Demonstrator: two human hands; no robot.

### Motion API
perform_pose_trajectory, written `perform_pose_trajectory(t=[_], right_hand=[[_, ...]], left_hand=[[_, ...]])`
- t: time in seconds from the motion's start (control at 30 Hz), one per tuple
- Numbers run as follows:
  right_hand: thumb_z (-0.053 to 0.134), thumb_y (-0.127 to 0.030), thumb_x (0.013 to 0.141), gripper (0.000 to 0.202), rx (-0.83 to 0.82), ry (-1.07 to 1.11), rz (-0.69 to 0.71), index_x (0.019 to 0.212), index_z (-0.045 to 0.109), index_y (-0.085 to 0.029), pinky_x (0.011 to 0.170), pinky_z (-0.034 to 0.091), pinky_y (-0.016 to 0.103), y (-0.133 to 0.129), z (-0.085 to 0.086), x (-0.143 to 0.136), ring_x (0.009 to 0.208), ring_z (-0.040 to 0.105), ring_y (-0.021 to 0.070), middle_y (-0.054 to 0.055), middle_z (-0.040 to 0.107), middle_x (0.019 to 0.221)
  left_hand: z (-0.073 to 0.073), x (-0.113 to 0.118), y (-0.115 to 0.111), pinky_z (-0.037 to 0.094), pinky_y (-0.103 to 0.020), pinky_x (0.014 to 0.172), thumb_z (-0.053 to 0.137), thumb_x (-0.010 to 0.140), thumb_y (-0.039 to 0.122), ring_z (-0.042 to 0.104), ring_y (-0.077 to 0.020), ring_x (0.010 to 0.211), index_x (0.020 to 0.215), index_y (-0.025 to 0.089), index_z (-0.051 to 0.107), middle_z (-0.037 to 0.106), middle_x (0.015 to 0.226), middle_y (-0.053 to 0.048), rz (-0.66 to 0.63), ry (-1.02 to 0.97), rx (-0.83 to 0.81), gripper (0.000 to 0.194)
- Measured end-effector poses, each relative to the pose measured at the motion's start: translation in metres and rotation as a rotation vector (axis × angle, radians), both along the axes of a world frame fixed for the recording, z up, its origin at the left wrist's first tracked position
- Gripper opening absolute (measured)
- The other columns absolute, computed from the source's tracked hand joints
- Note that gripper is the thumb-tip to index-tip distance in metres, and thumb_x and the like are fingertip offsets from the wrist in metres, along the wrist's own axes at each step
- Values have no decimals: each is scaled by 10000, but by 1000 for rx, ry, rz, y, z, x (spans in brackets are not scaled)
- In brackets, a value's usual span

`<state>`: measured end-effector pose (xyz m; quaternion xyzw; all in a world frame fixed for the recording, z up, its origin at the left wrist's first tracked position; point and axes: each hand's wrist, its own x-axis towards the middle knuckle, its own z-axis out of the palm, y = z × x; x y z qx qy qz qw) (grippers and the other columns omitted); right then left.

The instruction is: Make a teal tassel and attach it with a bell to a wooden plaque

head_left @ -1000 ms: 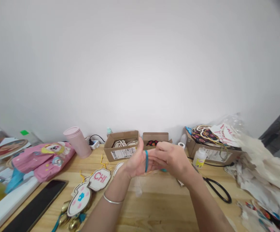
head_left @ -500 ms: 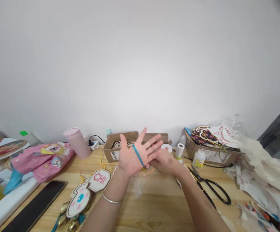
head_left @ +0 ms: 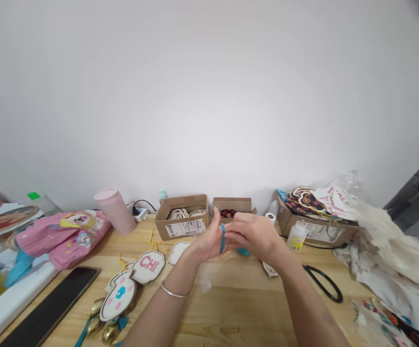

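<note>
A blue cord is looped around the palm of my left hand, whose thumb points up and whose fingers stretch to the right, partly hidden. My right hand is closed, its fingertips meeting at the cord against the left hand's fingers. More blue material shows just below the right hand. Under the hands, a clear plastic scrap lies on the wooden table. To the left are a white plaque with pink "CHI" lettering and a flowered plaque beside brass bells.
Behind my hands stand a cardboard box of plaques and a smaller open box. At right are a white bottle, scissors' black handle and a filled carton. A phone and pink cup are left.
My left hand has turned from a spread palm facing me to a more sideways pose. My right hand has come forward over its fingers, to the cord.
</note>
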<state>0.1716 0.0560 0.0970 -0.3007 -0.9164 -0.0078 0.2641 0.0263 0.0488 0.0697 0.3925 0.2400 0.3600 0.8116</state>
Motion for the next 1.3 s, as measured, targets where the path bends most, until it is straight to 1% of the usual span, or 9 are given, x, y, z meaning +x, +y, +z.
perform_pose_trajectory(t=[0.17, 0.3, 0.37, 0.53, 0.7, 0.9, 1.07, 1.2, 1.3], right_hand=[[506, -312, 799, 198, -112, 219, -6, 756, 659, -195, 538, 333, 195, 9, 3, 9, 629, 520, 90, 14, 586, 699], [537, -258, 772, 177, -273, 302, 113, 677, 648, -159, 526, 360, 190, 16, -5, 2, 565, 501, 90, 4, 572, 595], [508, -208, 777, 167, -332, 253, 177, 695, 641, -149, 527, 369, 191, 17, -13, -6, 571, 506, 95, 9, 592, 618], [471, -184, 786, 166, -246, 35, 232, 710, 615, -156, 532, 340, 194, 8, -32, -20, 640, 519, 106, 15, 620, 720], [437, -171, 807, 187, -94, -53, 116, 698, 590, -171, 556, 321, 204, -9, -17, -11, 663, 517, 107, 13, 615, 733], [435, -241, 830, 199, -54, -33, 69, 767, 614, -179, 571, 341, 209, -15, 5, 4, 661, 530, 111, 32, 608, 751], [492, -251, 804, 177, -152, 39, -36, 735, 632, -169, 536, 336, 195, -6, 6, 9, 607, 509, 99, 19, 571, 674], [535, -240, 775, 140, -293, 174, 58, 711, 631, -161, 548, 348, 190, 6, -2, 5, 595, 499, 92, 3, 577, 634], [498, -209, 783, 161, -400, 151, 120, 698, 620, -147, 522, 344, 194, 9, -11, -3, 563, 484, 93, 4, 580, 619]], left_hand=[[21, -3, -20, 315, -400, 914, -13, 731, 645, 568, -262, 920, 995, 72, 624, 636, 928, -176, -420, 245, 217, 896], [23, -12, -28, 321, -465, 876, 78, 552, 816, 552, -341, 935, 1054, 30, 589, 627, 910, -210, -591, 61, 229, 1064], [22, -15, -28, 339, -501, 835, 91, 489, 848, 550, -362, 934, 1096, 78, 568, 623, 926, -213, -460, -160, 202, 1091], [24, -17, -13, 266, -468, 929, 169, 644, 753, 431, -300, 1128, 1287, 235, 336, 495, 1197, -170, 180, -499, 166, 842], [14, -17, 6, 285, -375, 940, 223, 745, 648, 454, -246, 1106, 1263, 167, 372, 508, 1182, -171, 298, -367, 79, 722], [-2, 0, -1, 352, -337, 858, 25, 747, 643, 547, -231, 961, 1093, 83, 541, 623, 987, -165, -41, -27, 39, 837], [3, 10, -14, 353, -379, 852, -110, 581, 745, 590, -243, 839, 958, 42, 621, 648, 874, -178, -441, 163, 125, 1081], [10, 0, -21, 372, -402, 830, 11, 543, 809, 590, -269, 857, 959, 40, 629, 647, 878, -183, -610, -1, 195, 1070], [15, -9, -24, 398, -442, 775, 26, 521, 824, 595, -306, 843, 1012, 51, 607, 642, 881, -206, -475, -247, 196, 1084]])
